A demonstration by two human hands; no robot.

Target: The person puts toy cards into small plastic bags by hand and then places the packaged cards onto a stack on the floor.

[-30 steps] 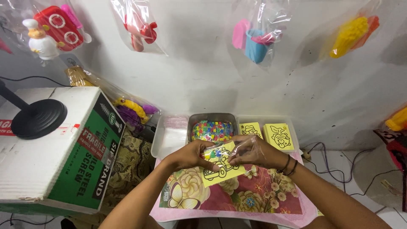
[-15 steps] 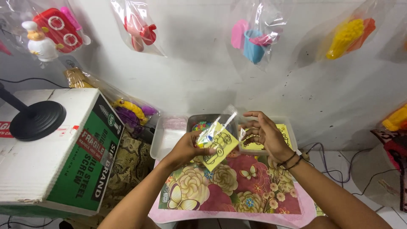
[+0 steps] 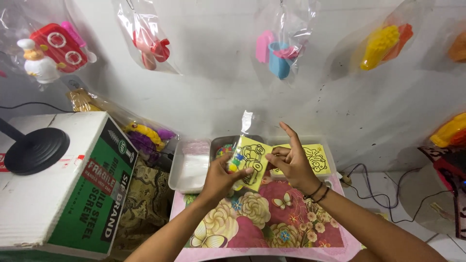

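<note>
1. The left hand (image 3: 221, 175) pinches a yellow card (image 3: 251, 160) printed with a black outline drawing, thumb on its face and fingers behind, and holds it raised and tilted above the flowered mat (image 3: 262, 218).
2. A clear plastic sleeve (image 3: 246, 127) sits over the card – its open top sticks up past the card's upper edge – and a few small coloured bits show along the card's left side, inside the sleeve.
3. The right hand (image 3: 290, 162) is just right of the card; its bent fingers touch the card's right edge while the forefinger points up and away. Whether it truly grips the sleeve I cannot tell.
4. Behind the card, at the mat's far edge, stands a row of clear trays: the left tray (image 3: 187, 167) holds folded clear sleeves, the middle one is mostly hidden by the card, and the right tray holds a stack of yellow cards (image 3: 318, 159).
5. Left of the mat – well apart from the hands – lies a green and white carton (image 3: 68, 194) with a black lamp base (image 3: 34, 150) on top.
6. Bagged plastic toys (image 3: 279, 46) hang on the wall above the trays.
</note>
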